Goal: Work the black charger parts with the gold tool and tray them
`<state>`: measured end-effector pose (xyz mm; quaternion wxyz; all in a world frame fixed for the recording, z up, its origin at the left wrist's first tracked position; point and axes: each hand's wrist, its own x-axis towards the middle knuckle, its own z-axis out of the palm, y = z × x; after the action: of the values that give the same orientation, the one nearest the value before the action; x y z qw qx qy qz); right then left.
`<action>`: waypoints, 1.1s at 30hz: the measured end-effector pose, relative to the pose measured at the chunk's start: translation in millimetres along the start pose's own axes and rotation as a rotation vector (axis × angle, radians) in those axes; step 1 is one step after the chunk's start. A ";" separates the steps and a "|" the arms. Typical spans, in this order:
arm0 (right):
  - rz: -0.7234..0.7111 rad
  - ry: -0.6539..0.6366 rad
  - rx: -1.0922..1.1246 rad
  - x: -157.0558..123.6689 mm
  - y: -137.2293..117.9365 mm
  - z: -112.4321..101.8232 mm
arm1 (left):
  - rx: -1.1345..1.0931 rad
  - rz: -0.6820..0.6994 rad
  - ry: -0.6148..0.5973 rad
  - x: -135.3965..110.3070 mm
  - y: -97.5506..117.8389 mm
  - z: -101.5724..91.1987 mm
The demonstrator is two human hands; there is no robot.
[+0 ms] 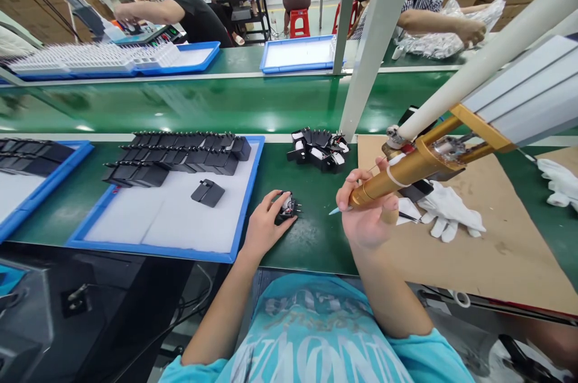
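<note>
My left hand [266, 223] rests on the green bench, fingers closed round a small black plug part [288, 207] with white inside. My right hand [368, 211] grips the barrel of a gold glue gun [409, 172]; its thin nozzle tip [336, 211] points left toward that part, a short gap away. A white tube [474, 73] runs from the gun up to the right. A heap of the same black parts [320, 149] lies just beyond my hands.
A blue-rimmed white tray [246, 202] left of my hand carries rows of black housings [180, 157] and one loose housing [208, 192]. White gloves [447, 211] lie on brown cardboard [487, 250] at right. Beyond the green conveyor [203, 103], other people work at blue trays.
</note>
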<state>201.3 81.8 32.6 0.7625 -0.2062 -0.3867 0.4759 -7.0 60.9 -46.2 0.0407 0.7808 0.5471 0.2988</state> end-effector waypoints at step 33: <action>-0.005 0.061 -0.083 1.6 -0.3 0.1 | -0.246 -0.200 -0.188 -18.2 13.7 -46.0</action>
<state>201.7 83.1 33.6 0.7660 -0.2513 -0.3832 0.4508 -23.1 27.3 -10.8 0.2164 0.7361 0.5752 0.2837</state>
